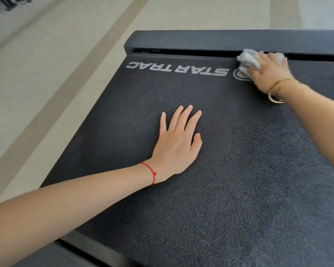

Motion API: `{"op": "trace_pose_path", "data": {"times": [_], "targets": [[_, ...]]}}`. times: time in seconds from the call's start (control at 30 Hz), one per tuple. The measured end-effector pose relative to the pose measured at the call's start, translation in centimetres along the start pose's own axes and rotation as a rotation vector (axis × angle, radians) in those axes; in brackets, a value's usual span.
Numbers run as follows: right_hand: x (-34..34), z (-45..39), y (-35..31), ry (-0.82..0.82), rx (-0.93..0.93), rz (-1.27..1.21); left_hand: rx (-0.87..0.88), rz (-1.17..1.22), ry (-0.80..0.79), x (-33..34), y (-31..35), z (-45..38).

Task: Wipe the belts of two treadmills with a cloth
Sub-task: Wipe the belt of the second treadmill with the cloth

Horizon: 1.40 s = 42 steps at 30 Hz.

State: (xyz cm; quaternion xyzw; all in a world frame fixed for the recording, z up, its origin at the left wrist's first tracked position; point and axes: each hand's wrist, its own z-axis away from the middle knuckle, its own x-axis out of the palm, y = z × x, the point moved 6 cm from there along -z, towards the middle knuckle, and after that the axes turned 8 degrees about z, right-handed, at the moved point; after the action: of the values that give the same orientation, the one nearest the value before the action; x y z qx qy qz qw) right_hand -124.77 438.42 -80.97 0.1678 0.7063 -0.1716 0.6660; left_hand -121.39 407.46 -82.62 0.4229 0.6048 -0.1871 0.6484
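A black textured treadmill belt (239, 170) with grey "STAR TRAC" lettering fills most of the head view. My left hand (178, 143) lies flat on the belt's middle, fingers spread, holding nothing; a red string circles its wrist. My right hand (268, 72) presses a crumpled pale cloth (247, 61) onto the belt at its far end, by the round logo and close to the dark end cover (201, 40). Gold bangles hang on that wrist. Only one treadmill belt is in view.
Pale tiled floor with a darker tan strip (66, 83) runs along the belt's left side and beyond the end cover. The treadmill's grey side rail (89, 249) shows at the bottom left. Dark equipment (10, 2) stands at the far top left.
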Motion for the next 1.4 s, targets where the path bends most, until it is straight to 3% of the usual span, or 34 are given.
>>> {"op": "trace_pose_path", "data": {"times": [0.2,0.4,0.57,0.63,0.77,0.83,1.03,1.17,1.27,1.4], "targets": [[0.2,6.0,-0.9,0.003,-0.120,-0.104,-0.006,0.028,0.007,-0.3,0.0,0.0],[-0.9,21.3,-6.6,-0.013,-0.409,-0.138,-0.008,0.052,0.034,-0.5,0.4,0.2],[-0.9,32.4,-9.3,-0.097,-0.488,-0.123,-0.005,0.059,0.043,-0.7,0.7,0.3],[-0.9,33.1,-7.8,-0.094,-0.433,-0.100,-0.009,0.059,0.045,-0.7,0.8,0.4],[-1.3,29.8,-3.4,-0.059,-0.081,-0.066,-0.026,0.036,0.037,-0.6,1.2,1.0],[-1.6,30.1,-3.9,-0.062,-0.013,-0.063,-0.034,0.023,0.021,-0.2,1.7,1.4],[-1.6,40.0,-13.9,-0.115,-0.405,-0.095,-0.061,0.062,0.020,0.8,3.0,1.7],[-1.4,41.0,-13.7,-0.112,-0.424,-0.089,-0.011,0.098,-0.002,1.5,5.0,1.6],[-1.6,38.8,-9.5,-0.069,-0.282,-0.069,0.006,0.107,-0.008,1.8,6.5,1.7],[-2.2,35.4,-0.2,-0.026,0.091,0.000,0.043,0.079,0.004,2.1,7.7,1.7]]}}
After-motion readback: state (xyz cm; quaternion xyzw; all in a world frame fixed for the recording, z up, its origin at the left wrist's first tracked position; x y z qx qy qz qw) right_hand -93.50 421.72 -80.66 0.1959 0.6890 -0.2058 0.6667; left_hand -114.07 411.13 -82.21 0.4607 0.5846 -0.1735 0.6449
